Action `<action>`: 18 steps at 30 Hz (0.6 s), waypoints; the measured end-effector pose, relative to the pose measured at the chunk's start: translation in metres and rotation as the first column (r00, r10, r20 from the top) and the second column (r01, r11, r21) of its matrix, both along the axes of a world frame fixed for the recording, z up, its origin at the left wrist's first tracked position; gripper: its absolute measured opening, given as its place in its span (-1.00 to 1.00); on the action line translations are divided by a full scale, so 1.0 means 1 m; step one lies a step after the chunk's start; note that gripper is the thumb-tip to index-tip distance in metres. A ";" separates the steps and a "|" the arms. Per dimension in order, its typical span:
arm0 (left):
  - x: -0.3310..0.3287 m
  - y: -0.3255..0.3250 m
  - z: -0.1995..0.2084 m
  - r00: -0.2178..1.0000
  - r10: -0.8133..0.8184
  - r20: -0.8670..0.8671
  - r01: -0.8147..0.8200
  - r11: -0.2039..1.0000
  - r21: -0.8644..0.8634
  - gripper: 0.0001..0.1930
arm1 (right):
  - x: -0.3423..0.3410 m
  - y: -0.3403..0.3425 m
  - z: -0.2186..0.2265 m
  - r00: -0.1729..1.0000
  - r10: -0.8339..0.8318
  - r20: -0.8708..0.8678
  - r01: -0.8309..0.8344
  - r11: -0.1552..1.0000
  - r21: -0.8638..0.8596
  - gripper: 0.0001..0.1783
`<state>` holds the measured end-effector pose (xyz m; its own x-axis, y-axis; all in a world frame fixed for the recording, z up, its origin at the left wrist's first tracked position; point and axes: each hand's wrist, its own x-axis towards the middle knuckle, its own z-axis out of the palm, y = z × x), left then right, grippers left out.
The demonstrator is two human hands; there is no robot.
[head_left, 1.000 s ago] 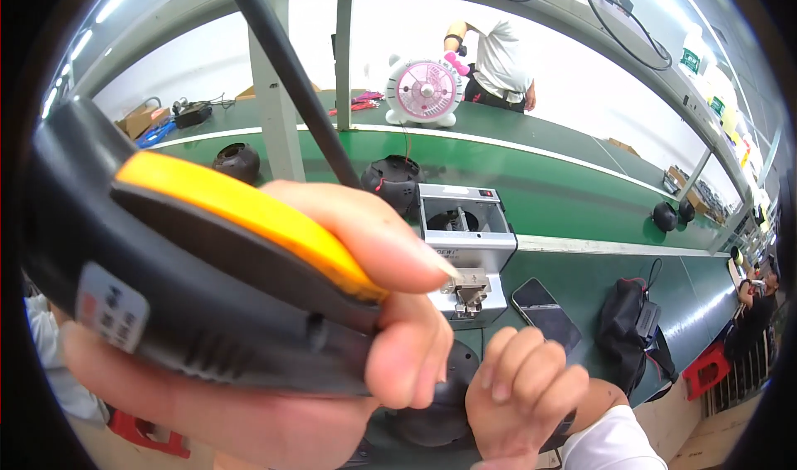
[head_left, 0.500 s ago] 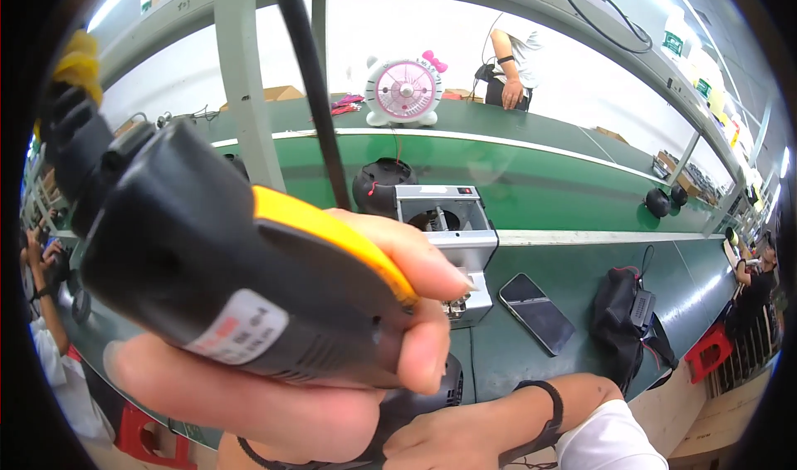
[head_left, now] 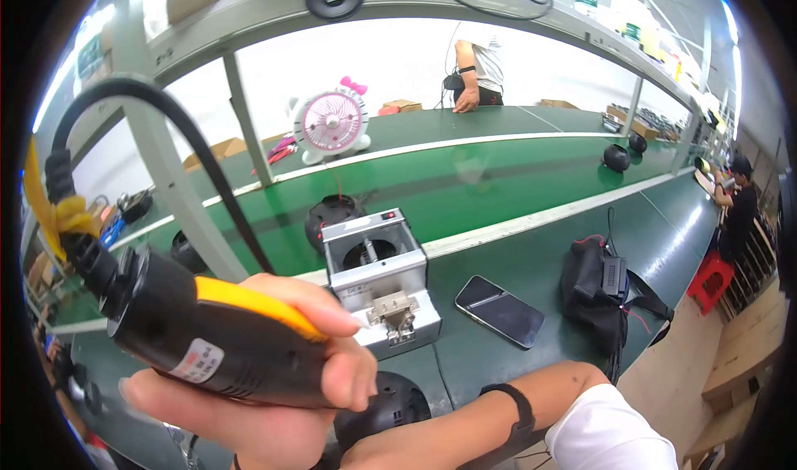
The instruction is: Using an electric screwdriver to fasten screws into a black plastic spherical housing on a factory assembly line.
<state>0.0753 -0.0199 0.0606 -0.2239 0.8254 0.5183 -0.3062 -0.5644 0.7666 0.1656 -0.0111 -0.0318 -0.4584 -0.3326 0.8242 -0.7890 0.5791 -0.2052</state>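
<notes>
My left hand (head_left: 241, 412) is wrapped around a black electric screwdriver (head_left: 249, 366) with a yellow lever along its top and a pale label. Its thick black cord (head_left: 178, 109) leaves the tail end and arches over. The tool's working tip is hidden behind my fingers. Coming in from the lower right, my right hand (head_left: 378, 455) sits beside a black rounded housing (head_left: 386, 408). The lower edge and the dark parts there hide its fingers. Beyond the hands stands a silver screw feeder (head_left: 378, 279) with a metal pick-up block at its front.
A phone (head_left: 501, 310) and a black pouch (head_left: 594, 291) with wires lie right of the feeder. Behind it, a black round housing (head_left: 332, 217) rests on the green conveyor (head_left: 498, 167). A pink-and-white fan (head_left: 332, 123) stands past it. Across the line is a person (head_left: 477, 67). A grey post (head_left: 178, 179) rises at left.
My view has shifted, so the feeder and phone appear lower and further left. The screwdriver, still in my left hand, is farther from the camera. More of the black housing by my right hand shows.
</notes>
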 end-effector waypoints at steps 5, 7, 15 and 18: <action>-0.004 0.016 0.002 0.999 -0.047 -0.020 0.048 0.998 0.049 -0.04 | 0.002 0.003 -0.001 1.000 -0.013 0.005 0.013 0.999 -0.035 -0.69; -0.004 0.015 0.002 0.999 -0.031 -0.029 0.032 0.999 0.038 -0.06 | 0.001 0.001 -0.004 1.000 0.002 0.000 -0.002 0.999 -0.041 -0.69; -0.008 0.020 0.006 0.994 -0.047 -0.101 0.056 0.994 0.091 -0.15 | -0.003 0.005 -0.007 0.996 0.011 -0.086 -0.015 0.999 -0.048 -0.73; -0.009 0.018 0.010 0.988 -0.070 -0.137 0.082 0.993 0.086 -0.15 | -0.004 0.004 -0.007 0.995 0.011 -0.098 -0.017 0.998 -0.060 -0.73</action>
<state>0.0660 -0.0024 0.0707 -0.0858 0.7851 0.6134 -0.2495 -0.6130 0.7497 0.1619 -0.0067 -0.0387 -0.3709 -0.2863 0.8834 -0.8147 0.5569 -0.1615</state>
